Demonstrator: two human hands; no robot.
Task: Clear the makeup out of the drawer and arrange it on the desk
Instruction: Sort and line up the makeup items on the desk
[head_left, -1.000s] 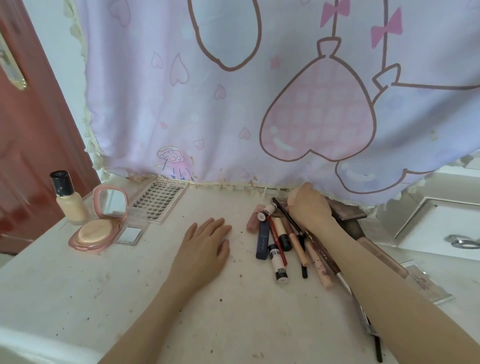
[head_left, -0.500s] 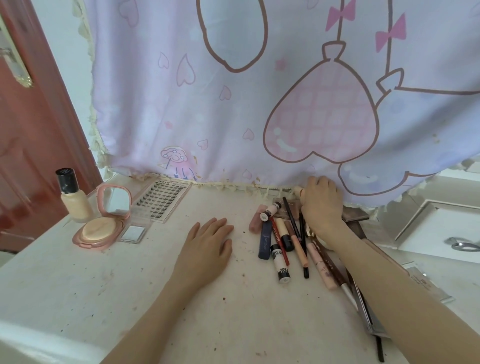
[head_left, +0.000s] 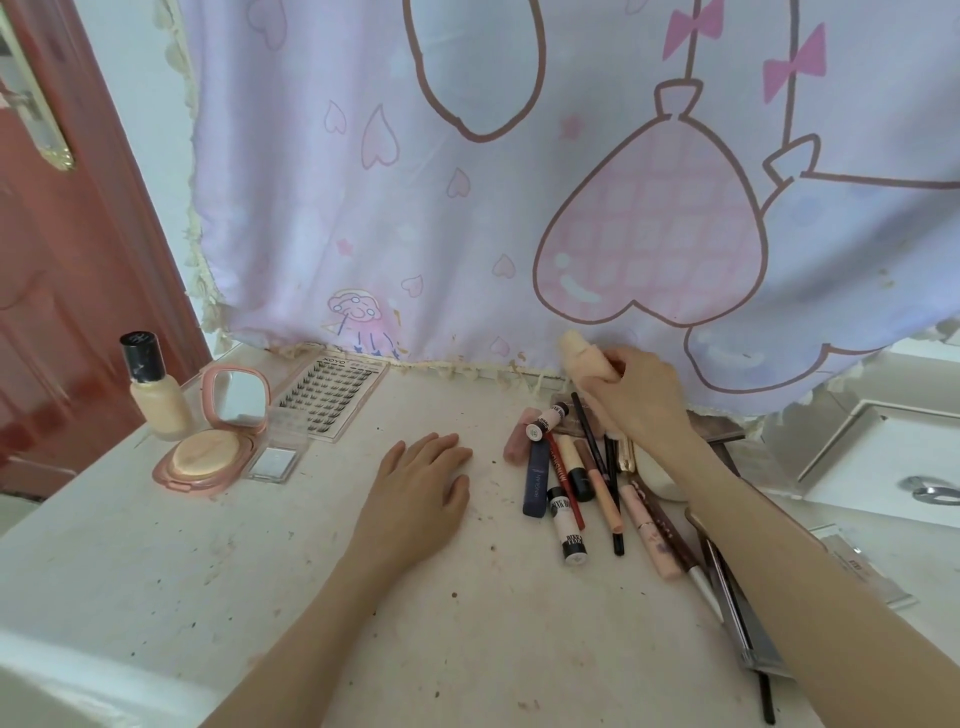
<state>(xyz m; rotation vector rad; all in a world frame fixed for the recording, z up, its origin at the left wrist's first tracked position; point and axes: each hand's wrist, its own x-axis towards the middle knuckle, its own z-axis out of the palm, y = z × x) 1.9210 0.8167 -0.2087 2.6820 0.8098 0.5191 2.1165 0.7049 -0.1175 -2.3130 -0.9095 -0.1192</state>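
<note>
The right hand (head_left: 641, 400) has its grip curled around a peach tube (head_left: 582, 358), maybe a sponge, lifted above the pile of makeup (head_left: 582, 478) by the curtain (head_left: 519, 182). The left hand (head_left: 421, 493) lies flat on the tabletop (head_left: 208, 571), fingers straight, holding nothing.

On the table (head_left: 260, 597), far left at the back is the foundation bottle (head_left: 150, 389), with the open compact (head_left: 213, 447) right beside it and the lash tray (head_left: 327, 400) just right of that. The pile of pencils and tubes (head_left: 582, 478) sits right of centre. Left hand (head_left: 415, 493) lies flat between the compact and the pile.
</note>
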